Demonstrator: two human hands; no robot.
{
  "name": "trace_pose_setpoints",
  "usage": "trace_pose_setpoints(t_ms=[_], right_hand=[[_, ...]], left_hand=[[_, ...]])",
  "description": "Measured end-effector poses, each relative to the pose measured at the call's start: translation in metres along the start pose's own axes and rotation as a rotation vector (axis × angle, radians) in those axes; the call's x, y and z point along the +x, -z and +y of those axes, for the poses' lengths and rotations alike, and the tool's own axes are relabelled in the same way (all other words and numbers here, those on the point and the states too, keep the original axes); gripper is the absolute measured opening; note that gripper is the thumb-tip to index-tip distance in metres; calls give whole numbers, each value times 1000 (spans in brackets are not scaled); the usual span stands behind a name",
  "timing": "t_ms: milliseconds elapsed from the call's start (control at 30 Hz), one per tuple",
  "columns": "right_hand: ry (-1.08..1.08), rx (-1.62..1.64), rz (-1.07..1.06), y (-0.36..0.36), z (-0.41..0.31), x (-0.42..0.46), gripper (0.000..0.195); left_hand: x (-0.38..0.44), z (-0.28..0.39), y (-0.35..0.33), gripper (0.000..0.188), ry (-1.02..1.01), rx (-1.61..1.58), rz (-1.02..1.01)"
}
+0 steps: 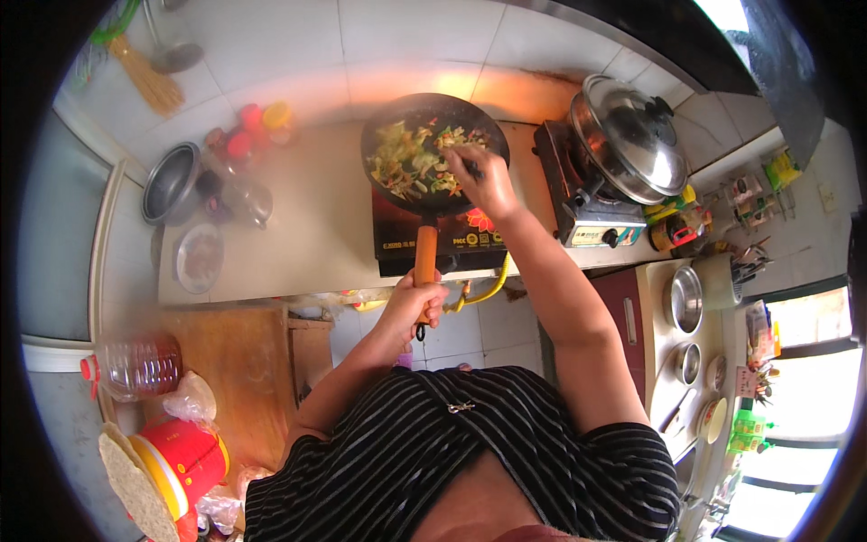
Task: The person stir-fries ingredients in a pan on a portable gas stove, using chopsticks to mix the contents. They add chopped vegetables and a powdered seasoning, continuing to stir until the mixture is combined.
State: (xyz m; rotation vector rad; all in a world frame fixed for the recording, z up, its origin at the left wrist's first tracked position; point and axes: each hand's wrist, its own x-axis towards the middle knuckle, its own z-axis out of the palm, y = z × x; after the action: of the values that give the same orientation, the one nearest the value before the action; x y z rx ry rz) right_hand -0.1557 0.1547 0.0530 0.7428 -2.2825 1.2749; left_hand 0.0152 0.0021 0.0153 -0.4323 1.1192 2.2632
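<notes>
A dark frying pan [399, 112] rests on a black induction cooker [406, 230], its orange-brown handle [425, 254] pointing towards me. Chopped vegetables [406, 152], mostly pale yellow-green with red and orange bits, are spread over the pan's bottom. Around the lower end of that handle my left hand [414, 303] is closed. My right hand [484, 179] is above the pan's right side, gripping a dark utensil handle [474, 169]. The hand and the food hide the utensil's working end.
Right of the pan, a gas stove [596, 227] carries a lidded steel pot [626, 135]. A steel bowl [173, 183] and a plate [200, 257] are on the counter's left. A yellow hose [498, 281] hangs below the front edge. A knife [679, 412] lies on the right counter.
</notes>
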Motion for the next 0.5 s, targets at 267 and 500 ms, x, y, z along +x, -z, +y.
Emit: trace_pose_setpoints(t_ms=[267,500], right_hand=[[-128,-65,83,41,-28,-48,10],[-104,-215,106,36,1,-46,13]], left_hand=[[6,-6,1,27,-6,-34,-19],[5,-3,-5,27,-14,-19,-6]])
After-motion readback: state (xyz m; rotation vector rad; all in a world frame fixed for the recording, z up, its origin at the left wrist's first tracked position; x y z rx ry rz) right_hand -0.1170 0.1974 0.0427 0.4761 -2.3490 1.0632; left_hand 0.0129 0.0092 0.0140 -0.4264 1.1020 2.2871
